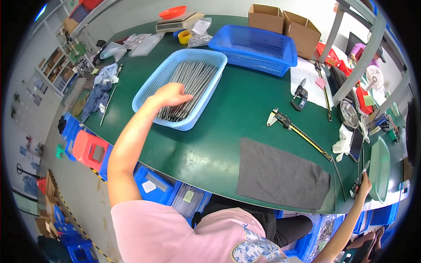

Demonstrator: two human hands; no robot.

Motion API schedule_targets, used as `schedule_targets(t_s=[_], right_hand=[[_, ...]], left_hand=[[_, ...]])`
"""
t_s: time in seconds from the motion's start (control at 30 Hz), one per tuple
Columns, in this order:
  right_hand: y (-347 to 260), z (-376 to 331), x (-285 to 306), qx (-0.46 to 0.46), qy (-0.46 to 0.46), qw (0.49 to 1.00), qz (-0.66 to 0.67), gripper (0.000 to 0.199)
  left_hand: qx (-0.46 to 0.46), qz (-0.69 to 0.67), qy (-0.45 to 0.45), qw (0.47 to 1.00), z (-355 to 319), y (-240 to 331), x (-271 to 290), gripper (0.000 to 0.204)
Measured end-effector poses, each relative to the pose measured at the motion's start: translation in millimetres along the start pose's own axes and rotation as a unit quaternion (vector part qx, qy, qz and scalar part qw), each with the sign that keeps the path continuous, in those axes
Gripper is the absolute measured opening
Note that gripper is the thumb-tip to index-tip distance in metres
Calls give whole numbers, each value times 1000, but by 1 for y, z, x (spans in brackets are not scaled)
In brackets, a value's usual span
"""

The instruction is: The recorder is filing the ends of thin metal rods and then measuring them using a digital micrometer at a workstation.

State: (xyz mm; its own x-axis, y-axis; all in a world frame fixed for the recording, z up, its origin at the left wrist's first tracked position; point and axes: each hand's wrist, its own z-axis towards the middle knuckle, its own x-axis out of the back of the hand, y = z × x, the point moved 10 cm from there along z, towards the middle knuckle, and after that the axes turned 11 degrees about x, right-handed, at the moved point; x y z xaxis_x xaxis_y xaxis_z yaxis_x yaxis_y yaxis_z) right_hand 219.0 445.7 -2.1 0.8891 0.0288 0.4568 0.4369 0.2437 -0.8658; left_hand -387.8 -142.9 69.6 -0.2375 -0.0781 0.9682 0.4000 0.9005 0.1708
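Note:
My left hand (172, 94) is over a light blue plastic basket (137, 100) filled with thin grey metal rods (193, 79). Its fingers curl in and the thumb points right, close above the rods; whatever they hold is hidden. Far to the right, by the table edge, my right hand (365, 186) closes around a measuring tool (354, 189) that looks like a micrometer. Beside it lie thin rods (339, 179) on the green table. A digital caliper (298, 130) rests between the two hands, and another micrometer (300, 94) lies behind it.
A grey cloth (280, 175) lies near the front edge of the green table (193, 153). Behind are a dark blue basket (258, 61), cardboard boxes (265, 21) and a scale (180, 23). A pale green basket (379, 171) and white gloves (344, 142) sit at the right.

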Motion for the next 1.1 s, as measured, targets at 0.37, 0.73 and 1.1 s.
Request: schedule_targets(t_s=[0.37,0.73,1.1], right_hand=[[-80,-138,-30,-149,-134,803,562,45],[-241,-252,-196,-168,-337,645,665,43],[-236,-303,-303,-221,-335,720,566,57]], left_hand=[[39,150,-69,985,24,5,-3,26],[-256,-74,111,957,-106,169,-55,24],[-114,-530,-297,786,-104,172,-126,9]])
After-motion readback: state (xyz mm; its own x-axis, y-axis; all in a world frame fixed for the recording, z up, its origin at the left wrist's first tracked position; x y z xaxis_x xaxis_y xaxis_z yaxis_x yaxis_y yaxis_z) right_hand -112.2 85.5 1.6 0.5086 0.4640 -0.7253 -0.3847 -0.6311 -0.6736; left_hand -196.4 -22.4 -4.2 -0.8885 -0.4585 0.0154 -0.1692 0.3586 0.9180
